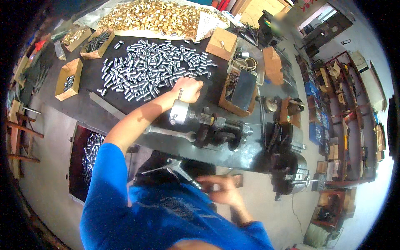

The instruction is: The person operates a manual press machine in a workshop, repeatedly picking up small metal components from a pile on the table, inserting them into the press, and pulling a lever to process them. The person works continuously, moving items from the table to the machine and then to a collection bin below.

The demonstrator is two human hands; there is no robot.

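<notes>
I have a dark tabletop [92,77] in view, with a wide heap of silver metal pieces [150,68] spread loose across it. Beyond that heap I see a pale sheet [208,26] covered with brass-coloured pieces [154,18]. Left of the heap I make out an open cardboard box [68,94] and, farther back, a box of dark rods [94,54]. Right of it sit a pale brown box [220,46] and, nearer the front edge, a larger box [232,108]. On its near side I find a metal fixture [208,120] and a flat bar [106,104].

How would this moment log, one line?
left hand: at metal tubes, grip hidden | right hand: at blow gun's lower end | beyond tubes: brass-coloured nuts
</notes>
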